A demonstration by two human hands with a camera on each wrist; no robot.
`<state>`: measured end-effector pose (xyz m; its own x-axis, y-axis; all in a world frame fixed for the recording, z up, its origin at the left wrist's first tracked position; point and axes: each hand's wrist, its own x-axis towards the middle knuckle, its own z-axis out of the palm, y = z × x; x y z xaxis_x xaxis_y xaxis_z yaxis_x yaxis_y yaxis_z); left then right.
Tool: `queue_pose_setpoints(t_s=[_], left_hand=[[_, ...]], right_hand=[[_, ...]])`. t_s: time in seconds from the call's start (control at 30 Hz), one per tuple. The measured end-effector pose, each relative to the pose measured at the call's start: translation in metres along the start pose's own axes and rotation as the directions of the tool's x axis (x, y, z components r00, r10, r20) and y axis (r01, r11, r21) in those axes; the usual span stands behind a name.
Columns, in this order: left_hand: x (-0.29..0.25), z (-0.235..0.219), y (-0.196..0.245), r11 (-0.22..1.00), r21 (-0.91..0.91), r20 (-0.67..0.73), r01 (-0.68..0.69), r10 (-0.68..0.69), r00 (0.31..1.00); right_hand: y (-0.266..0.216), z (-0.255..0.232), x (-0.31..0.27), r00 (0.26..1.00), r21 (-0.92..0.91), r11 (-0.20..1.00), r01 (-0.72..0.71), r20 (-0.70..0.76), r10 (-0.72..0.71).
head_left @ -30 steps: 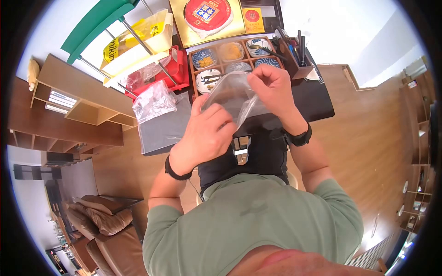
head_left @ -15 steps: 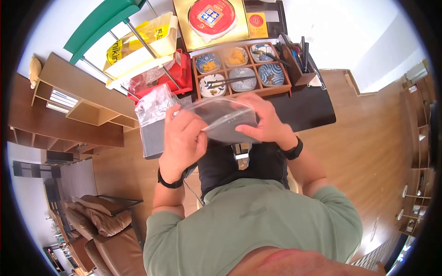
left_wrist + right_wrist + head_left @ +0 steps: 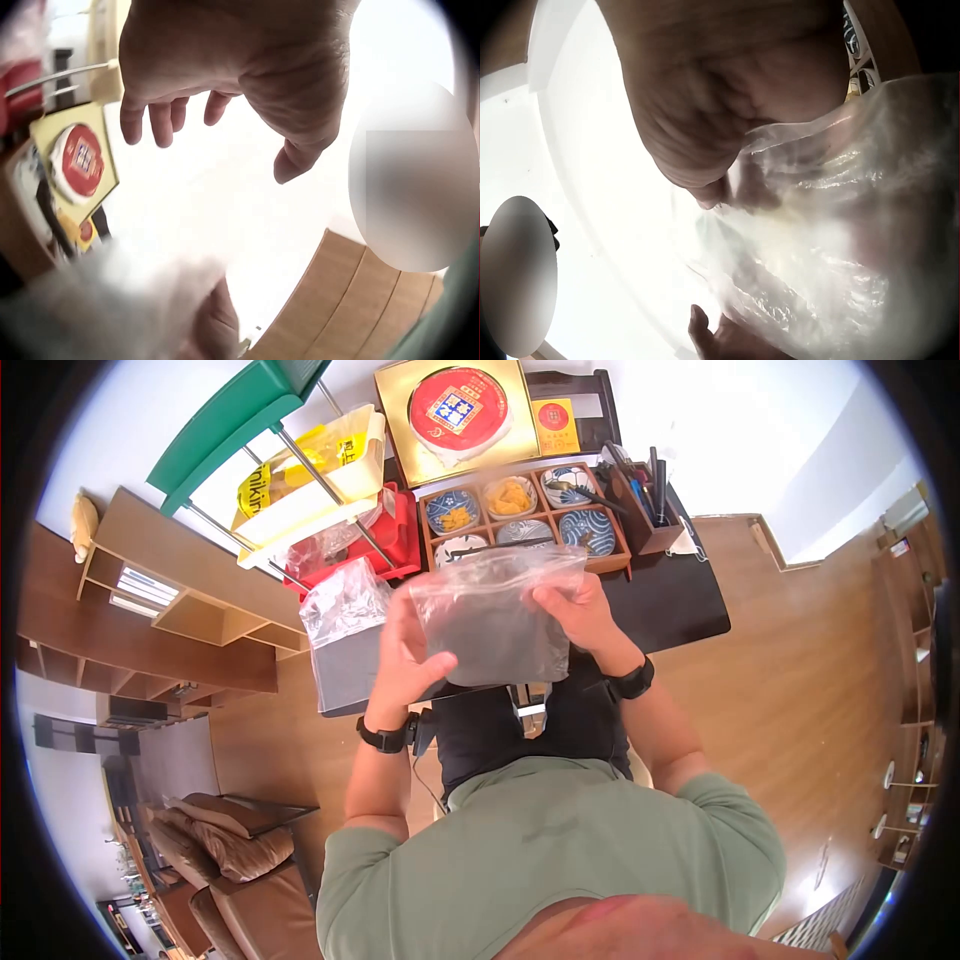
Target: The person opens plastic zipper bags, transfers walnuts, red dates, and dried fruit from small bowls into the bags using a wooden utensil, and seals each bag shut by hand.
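Note:
A clear plastic bag [image 3: 495,625] hangs broad side up before the torso, its closure strip near the top edge. My right hand [image 3: 585,615] pinches its right side; in the right wrist view the right hand's [image 3: 735,90] thumb presses on the crinkled film [image 3: 810,270]. At the bag's left edge is my left hand [image 3: 402,660], thumb spread, some fingers hidden. The left wrist view shows the left hand [image 3: 240,75] with loose, parted fingers and nothing gripped, the blurred bag [image 3: 112,307] lying below it.
Behind the bag stands a divided wooden tray [image 3: 530,524] with small patterned bowls. Around it are a gold box [image 3: 395,420], a pen holder [image 3: 645,520], a red basket [image 3: 405,540] and a green-topped rack [image 3: 235,430]. More plastic bags [image 3: 345,600] lie left on the dark table [image 3: 680,605].
The bag has turned from nearly edge-on to show its broad face. My left hand has uncurled from the bag and moved slightly right; my right hand still pinches it, now higher on its side.

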<state>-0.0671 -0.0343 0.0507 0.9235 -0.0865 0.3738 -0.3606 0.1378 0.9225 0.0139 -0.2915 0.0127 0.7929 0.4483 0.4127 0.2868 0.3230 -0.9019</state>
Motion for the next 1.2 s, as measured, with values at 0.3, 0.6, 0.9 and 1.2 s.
queue_pose_setpoints(t_s=[0.3,0.6,0.9,1.2], left_hand=[[-0.027,0.0,-0.024,0.703,0.19,0.043,0.685,-0.703,0.71],[0.021,-0.004,0.0,0.667,0.74,-0.113,-0.089,0.253,0.961],[0.057,0.026,-0.006,0.346,0.845,0.283,-0.408,0.358,0.89],[0.054,0.025,-0.012,0.337,0.851,0.298,-0.403,0.322,0.899]], right_hand=[[0.024,-0.013,0.011,0.969,0.215,0.97,-0.11,-0.192,0.152],[0.051,-0.031,0.013,0.981,0.005,0.986,-0.169,-0.098,0.169],[0.025,-0.01,0.017,0.982,-0.374,0.914,0.158,-0.036,-0.184],[0.011,-0.051,0.039,0.982,0.397,0.9,-0.181,0.128,0.141]])
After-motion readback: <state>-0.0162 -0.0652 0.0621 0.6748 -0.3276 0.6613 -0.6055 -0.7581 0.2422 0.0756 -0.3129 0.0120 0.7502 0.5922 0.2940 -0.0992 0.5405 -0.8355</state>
